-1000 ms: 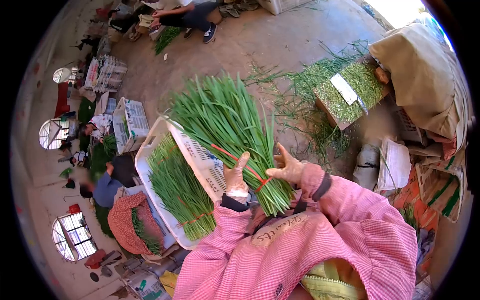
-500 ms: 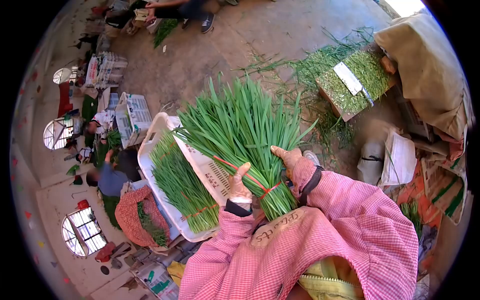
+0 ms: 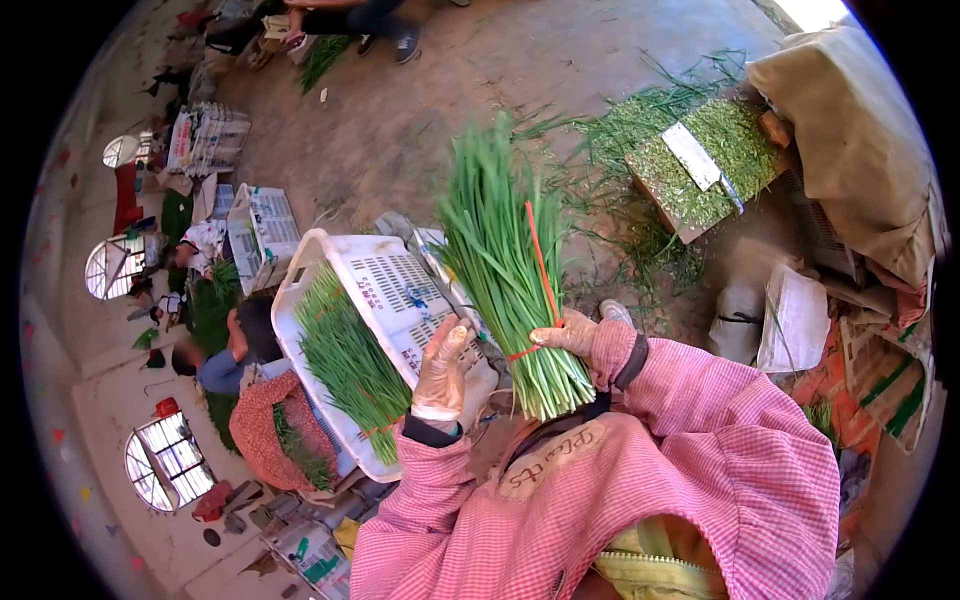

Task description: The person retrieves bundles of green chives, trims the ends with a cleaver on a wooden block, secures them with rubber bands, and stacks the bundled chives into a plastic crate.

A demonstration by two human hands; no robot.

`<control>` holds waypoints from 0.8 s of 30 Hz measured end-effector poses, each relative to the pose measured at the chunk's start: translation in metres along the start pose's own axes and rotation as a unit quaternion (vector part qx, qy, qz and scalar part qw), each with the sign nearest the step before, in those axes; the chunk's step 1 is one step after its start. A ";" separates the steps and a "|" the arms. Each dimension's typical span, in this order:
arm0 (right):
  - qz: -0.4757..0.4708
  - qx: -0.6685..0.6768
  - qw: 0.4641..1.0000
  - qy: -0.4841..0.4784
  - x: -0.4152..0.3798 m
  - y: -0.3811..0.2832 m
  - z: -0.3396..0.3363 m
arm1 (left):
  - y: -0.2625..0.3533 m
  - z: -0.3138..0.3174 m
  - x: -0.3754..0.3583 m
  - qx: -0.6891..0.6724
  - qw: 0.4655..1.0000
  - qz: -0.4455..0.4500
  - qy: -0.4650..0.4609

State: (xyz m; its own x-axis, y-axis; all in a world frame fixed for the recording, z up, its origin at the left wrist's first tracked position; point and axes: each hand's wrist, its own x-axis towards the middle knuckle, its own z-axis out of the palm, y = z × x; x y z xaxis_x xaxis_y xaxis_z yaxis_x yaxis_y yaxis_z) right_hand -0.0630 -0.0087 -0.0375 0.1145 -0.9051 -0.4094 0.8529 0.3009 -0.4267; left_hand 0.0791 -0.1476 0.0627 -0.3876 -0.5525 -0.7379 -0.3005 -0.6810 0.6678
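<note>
My right hand (image 3: pixel 568 337) grips a bunch of garlic chives (image 3: pixel 500 240) near its cut stem ends, thumb across the front. A red band (image 3: pixel 522 353) ties the bunch low down, and a longer red strip (image 3: pixel 543 262) slants along the leaves. The leaf tips point away from me and are blurred. My left hand (image 3: pixel 443 372) is off the bunch, fingers apart and holding nothing, beside the wall of a white plastic crate (image 3: pixel 385 275). More tied chives (image 3: pixel 350 350) lie inside that crate.
A low board (image 3: pixel 720 150) strewn with chopped green bits bears a cleaver (image 3: pixel 692 156) at the right. Other crates (image 3: pixel 265 225) stand on the left. A red cloth-lined basket (image 3: pixel 270 430) is at lower left, near a seated person (image 3: pixel 225 370).
My left hand has let go of the bunch and moved left. The bunch has turned more upright and looks narrower, with the long red strip now on its right side.
</note>
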 end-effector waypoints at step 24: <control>0.126 -0.072 0.984 -0.104 -0.044 0.026 0.018 | -0.001 -0.077 -0.065 0.068 0.997 -0.016 -0.040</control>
State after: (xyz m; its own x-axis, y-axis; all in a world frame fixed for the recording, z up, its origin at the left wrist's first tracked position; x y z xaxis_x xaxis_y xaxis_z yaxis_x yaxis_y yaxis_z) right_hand -0.0368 0.0342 -0.0163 0.4285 -0.8333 -0.3493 0.7048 0.5502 -0.4479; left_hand 0.1717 -0.1483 0.1027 -0.4416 -0.4877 -0.7531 -0.4268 -0.6241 0.6544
